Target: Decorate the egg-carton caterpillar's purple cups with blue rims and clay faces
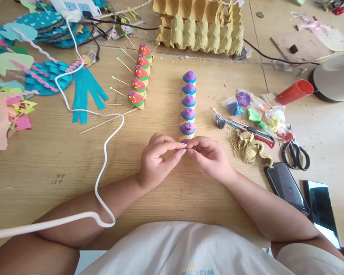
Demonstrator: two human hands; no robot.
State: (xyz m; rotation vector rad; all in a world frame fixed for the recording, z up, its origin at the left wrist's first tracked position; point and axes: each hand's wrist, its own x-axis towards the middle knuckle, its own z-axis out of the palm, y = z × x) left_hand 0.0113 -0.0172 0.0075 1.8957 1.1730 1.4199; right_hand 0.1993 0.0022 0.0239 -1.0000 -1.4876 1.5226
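Note:
My left hand (156, 160) and my right hand (208, 154) meet fingertip to fingertip at the near end of a row of egg-carton cups capped with purple and blue clay (188, 101). Both hands are pinched on a small bit of purple clay (185, 141) that barely shows between the fingers. The nearest cup of the row lies just behind my fingers. A second row of cups in red, green and yellow clay (139, 76) with thin sticks poking out stands to the left.
Small bags of coloured clay (253, 110) lie to the right, with a red utility knife (253, 131), scissors (295, 154), two phones (286, 187), an orange tube (294, 91). Egg cartons (200, 30) stand at the back. A white cable (103, 152) crosses my left forearm. Cut foam shapes (43, 76) lie left.

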